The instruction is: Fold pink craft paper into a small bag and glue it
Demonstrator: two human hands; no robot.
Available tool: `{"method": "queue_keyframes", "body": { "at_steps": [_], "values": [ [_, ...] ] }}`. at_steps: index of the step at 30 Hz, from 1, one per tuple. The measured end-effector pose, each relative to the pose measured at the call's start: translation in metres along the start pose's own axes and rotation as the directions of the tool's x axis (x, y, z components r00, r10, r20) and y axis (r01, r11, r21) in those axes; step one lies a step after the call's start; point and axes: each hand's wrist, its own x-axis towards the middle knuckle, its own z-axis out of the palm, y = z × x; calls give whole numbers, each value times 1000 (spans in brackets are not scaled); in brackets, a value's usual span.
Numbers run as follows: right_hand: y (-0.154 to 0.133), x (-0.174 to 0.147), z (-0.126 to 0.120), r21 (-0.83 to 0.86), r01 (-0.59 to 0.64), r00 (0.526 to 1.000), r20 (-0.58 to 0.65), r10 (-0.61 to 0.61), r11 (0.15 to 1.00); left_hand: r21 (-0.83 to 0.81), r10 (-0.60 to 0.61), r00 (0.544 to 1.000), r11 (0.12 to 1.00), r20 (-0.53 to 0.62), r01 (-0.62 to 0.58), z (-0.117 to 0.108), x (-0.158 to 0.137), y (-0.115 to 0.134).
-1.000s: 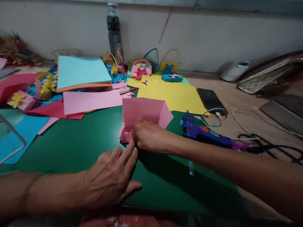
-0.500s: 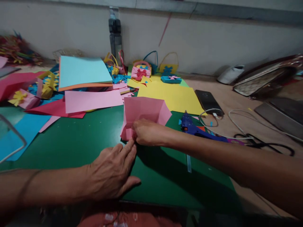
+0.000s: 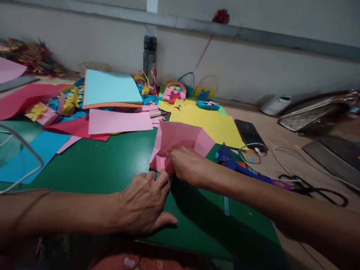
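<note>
A sheet of pink paper (image 3: 180,135), folded so its back and sides stand up like a box, sits on the green table board (image 3: 118,157). My right hand (image 3: 184,165) reaches in with curled fingers and grips the paper at its near fold; the fingertips are partly hidden. My left hand (image 3: 147,200) lies on the board just in front, fingers stretched out and thumb apart, its fingertips touching the paper's near edge. To the right of the paper is a blue glue gun (image 3: 225,155), with a clear glue stick (image 3: 226,205) showing below my right forearm.
Behind the pink paper lies a yellow sheet (image 3: 208,122) beside a phone (image 3: 250,135) on a white cable. Small paper handbags (image 3: 174,93) stand at the back. On the left are light blue sheets (image 3: 112,88), a pink strip (image 3: 120,122) and a blue sheet (image 3: 36,153). Scissors (image 3: 323,191) lie right.
The view has shifted, so most things appear a little farther right. Both hands stay at the paper's near edge, where the near fold stands slightly higher between my fingers.
</note>
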Motion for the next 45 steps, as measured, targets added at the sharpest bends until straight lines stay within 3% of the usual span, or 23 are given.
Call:
{"method": "queue_keyframes", "body": {
  "at_steps": [9, 17, 23, 25, 26, 27, 29, 38, 45],
  "values": [
    [6, 5, 3, -16, -98, 993, 62, 99, 995, -36, -38, 999, 999, 13, 38, 0, 6, 0],
    [-1, 4, 4, -77, -63, 998, -27, 61, 995, -47, -36, 999, 998, 13, 37, 3, 11, 2],
    [-12, -10, 15, -232, -47, 990, -138, 15, 972, -31, -27, 999, 999, 20, 28, 6, 13, 2],
    [-13, -29, 26, -445, 33, 941, -287, -178, 895, -68, -28, 999, 997, 24, 30, 5, 14, 2],
    [-12, -39, 33, -496, 29, 887, -387, -251, 868, -92, -29, 999, 995, 29, 32, 5, 15, 2],
    [-10, -49, 40, -512, 18, 839, -460, -292, 859, -114, -28, 999, 993, 35, 32, 4, 16, 2],
    [-5, -64, 53, -523, -1, 790, -523, -320, 853, -130, -25, 999, 991, 45, 31, 2, 16, 2],
    [18, -55, 70, -521, -84, 941, -321, -104, 849, -120, 2, 992, 993, 125, 13, 6, 16, 0],
    [18, -57, 71, -506, -71, 960, -268, -79, 860, -65, -36, 986, 997, 165, 48, 8, 15, 1]
  ]
}}
